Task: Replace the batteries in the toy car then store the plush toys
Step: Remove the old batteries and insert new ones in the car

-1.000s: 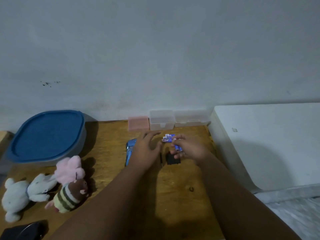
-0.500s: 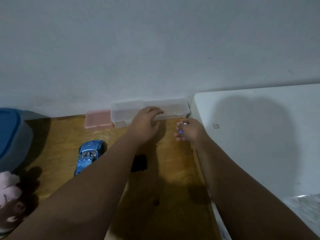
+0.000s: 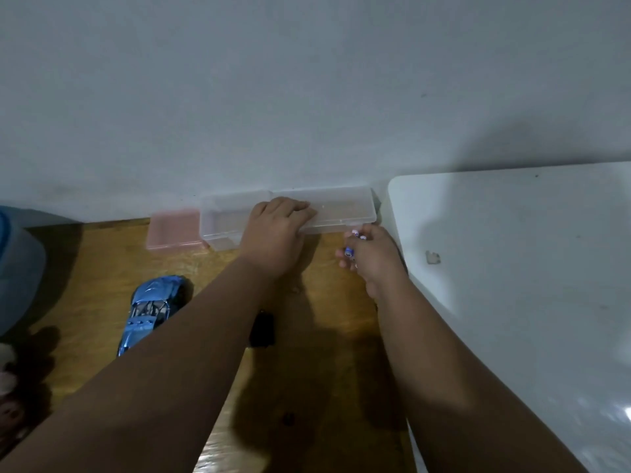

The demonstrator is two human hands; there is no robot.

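Observation:
The blue toy car (image 3: pixel 150 310) lies on the wooden table (image 3: pixel 211 274), left of my left forearm. A small black cover (image 3: pixel 262 329) lies beside that forearm. My left hand (image 3: pixel 275 230) rests on the front edge of the clear plastic boxes (image 3: pixel 341 208) against the wall, fingers curled over the lid. My right hand (image 3: pixel 370 256), just right of it, is closed on several small blue-and-white batteries (image 3: pixel 353 242). Plush toys (image 3: pixel 6 377) show only partly at the left edge.
A pink plastic box (image 3: pixel 172 230) stands left of the clear ones. A blue-lidded grey container (image 3: pixel 17 271) is at the far left. A white surface (image 3: pixel 512 268) borders the table on the right. A small dark speck (image 3: pixel 288 419) lies on the near table.
My view swung right. Both hands left the car and moved back to the wall: the left onto the clear boxes, the right carrying the batteries beside them.

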